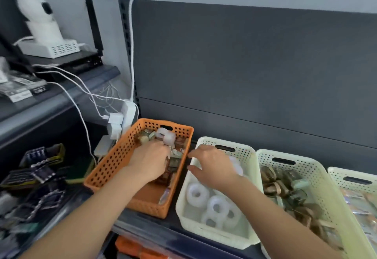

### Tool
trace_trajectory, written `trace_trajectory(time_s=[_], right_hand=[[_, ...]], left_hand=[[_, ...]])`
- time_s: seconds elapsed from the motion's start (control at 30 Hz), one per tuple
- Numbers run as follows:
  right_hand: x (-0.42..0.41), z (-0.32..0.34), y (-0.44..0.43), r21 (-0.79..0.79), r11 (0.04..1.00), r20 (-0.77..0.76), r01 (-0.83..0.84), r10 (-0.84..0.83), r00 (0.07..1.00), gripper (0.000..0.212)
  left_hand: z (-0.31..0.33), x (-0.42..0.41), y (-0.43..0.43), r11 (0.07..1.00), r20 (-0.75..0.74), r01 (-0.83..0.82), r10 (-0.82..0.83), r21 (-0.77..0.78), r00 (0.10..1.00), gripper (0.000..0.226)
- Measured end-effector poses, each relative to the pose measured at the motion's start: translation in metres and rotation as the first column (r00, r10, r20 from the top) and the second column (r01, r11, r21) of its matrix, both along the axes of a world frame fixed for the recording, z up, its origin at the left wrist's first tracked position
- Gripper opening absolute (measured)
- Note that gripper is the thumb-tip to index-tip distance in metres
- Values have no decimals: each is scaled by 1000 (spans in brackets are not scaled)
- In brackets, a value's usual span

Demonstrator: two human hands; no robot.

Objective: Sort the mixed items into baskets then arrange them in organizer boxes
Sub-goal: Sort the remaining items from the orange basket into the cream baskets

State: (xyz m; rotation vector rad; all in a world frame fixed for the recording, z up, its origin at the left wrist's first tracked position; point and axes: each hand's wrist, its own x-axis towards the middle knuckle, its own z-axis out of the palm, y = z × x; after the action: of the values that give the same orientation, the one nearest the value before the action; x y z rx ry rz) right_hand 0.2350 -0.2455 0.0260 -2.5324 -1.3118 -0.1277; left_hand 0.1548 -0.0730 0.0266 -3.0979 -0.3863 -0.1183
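Orange basket (pixel 114 163): leftmost, mixed items (pixel 143 138) heaped inside.
Cream basket (pixel 230 238): just beside it, holding white tape rolls (pixel 197 194).
Left hand (pixel 150 159): palm down in orange basket, fingertips buried (grip can't be told).
Right hand (pixel 214 165): above cream basket, fingers spread, empty.

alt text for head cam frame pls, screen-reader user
A person's left hand reaches into mixed items in an orange basket while the right hand hovers open over a cream basket of white tape rolls; a second cream basket of brownish items sits beside it.
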Motion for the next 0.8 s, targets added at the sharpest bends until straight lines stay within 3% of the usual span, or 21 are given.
trace_trajectory(time_s=[0.23, 0.37, 0.5, 0.67, 0.8], right_hand=[[-12, -7, 72, -275, 958, 72, -85, 108, 991, 32], [-19, -20, 100, -521, 852, 82, -45, 102, 991, 44], [-22, -32, 116, -619, 786, 111, 10, 74, 991, 41], [-23, -39, 119, -531, 845, 103, 58, -4, 995, 35], [-21, -31, 102, -202, 978, -97, 58, -78, 992, 36]], left_hand=[[-37, -13, 60, 990, -272, 16, -54, -139, 961, 46], [-56, -11, 72, 974, -286, 44, -107, -221, 952, 58], [-65, -7, 79, 963, -287, 56, -134, -262, 948, 57], [-67, -5, 83, 915, -236, 7, -112, -403, 965, 62], [-48, -10, 81, 888, -93, 19, -69, -459, 993, 65]])
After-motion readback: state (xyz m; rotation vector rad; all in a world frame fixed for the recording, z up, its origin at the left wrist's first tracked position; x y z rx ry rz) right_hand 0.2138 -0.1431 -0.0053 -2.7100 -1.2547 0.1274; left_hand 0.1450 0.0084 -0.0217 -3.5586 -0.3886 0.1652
